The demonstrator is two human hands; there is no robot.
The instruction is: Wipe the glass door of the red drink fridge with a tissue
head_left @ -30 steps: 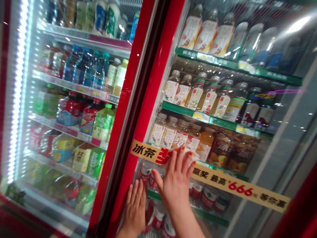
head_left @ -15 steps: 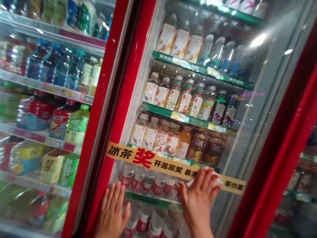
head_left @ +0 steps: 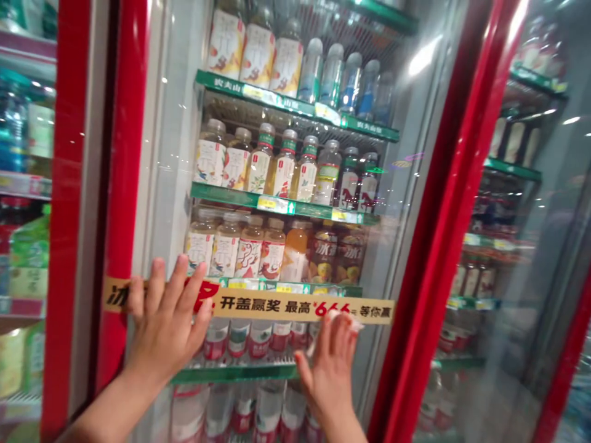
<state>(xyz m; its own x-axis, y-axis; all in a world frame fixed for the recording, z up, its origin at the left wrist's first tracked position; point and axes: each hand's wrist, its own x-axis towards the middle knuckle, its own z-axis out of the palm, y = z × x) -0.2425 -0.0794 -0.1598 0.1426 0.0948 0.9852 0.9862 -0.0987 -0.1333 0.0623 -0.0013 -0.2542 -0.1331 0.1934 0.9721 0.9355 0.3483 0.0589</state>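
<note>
A glass fridge door (head_left: 178,117) in a red frame stands before me, with a tan strip (head_left: 258,306) of printed characters across it. My left hand (head_left: 168,317) is open, its spread fingers over the left end of the strip and hiding some characters. Lower on the right, my right hand (head_left: 330,363) presses a white cloth (head_left: 356,322) against the door at the strip's lower edge. Only the cloth's rim shows past the fingertips; the palm side is hidden. Whether it is fabric or tissue I cannot make out.
Behind the glass, green-edged shelves (head_left: 295,104) carry rows of drink bottles (head_left: 284,163). A red door frame (head_left: 429,215) runs down the right side, with another fridge beyond it. At the left are a red post (head_left: 69,184) and more shelved drinks (head_left: 30,252).
My left hand has risen from the lower red frame onto the strip's left end. My right hand with the cloth sits slightly lower on the strip. The view has turned right and levelled.
</note>
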